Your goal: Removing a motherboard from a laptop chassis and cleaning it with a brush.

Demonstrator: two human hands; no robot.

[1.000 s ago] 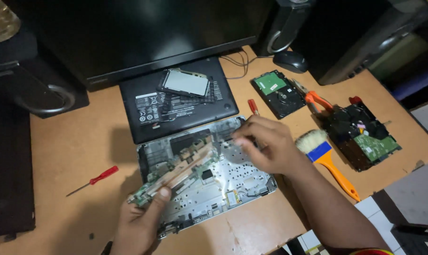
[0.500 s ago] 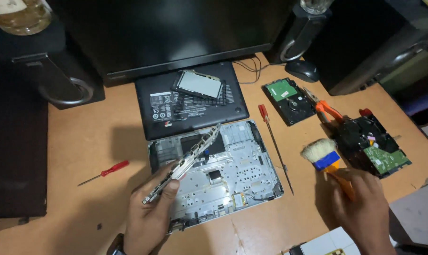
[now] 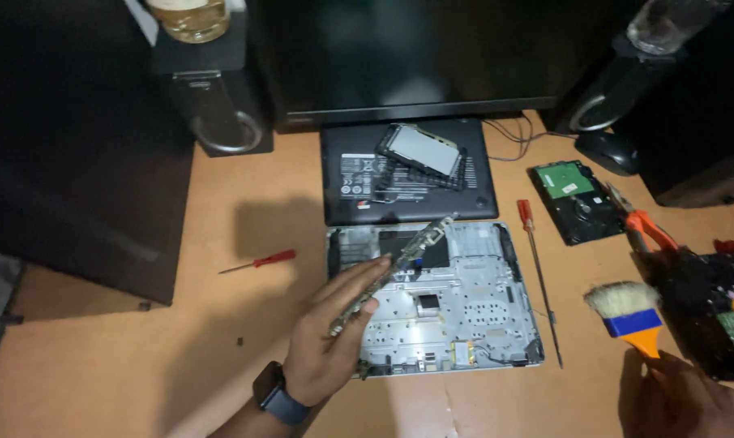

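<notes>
Since half a second earlier: view tilted slightly, right hand (image 3: 681, 397) closed further round the orange handle of the paintbrush (image 3: 629, 315), bristles now lifted toward the left; circuit board (image 3: 391, 272) raised a touch higher in the left hand (image 3: 332, 341).

Pictured across the orange bench (image 3: 140, 365), largest first: dark monitor (image 3: 399, 57) at the back, flanked by two black speakers (image 3: 213, 89). Black laptop base cover (image 3: 407, 174) lying underside up just before the monitor, a removable panel (image 3: 422, 150) resting on it. Silver laptop chassis (image 3: 448, 300) opened and emptied, directly beneath the lifted board. Bare hard drive (image 3: 573, 199) to the right, circuit side up, near a mouse (image 3: 606, 150).

Long board held edge-on and tilted over the chassis, left grip wrapped round its lower end, seemingly to present it to the brush. Right grip shut on the brush handle.

Long red-handled screwdriver (image 3: 539, 276) parked just beside the chassis; small red screwdriver (image 3: 261, 261) lying well apart to the left.
</notes>
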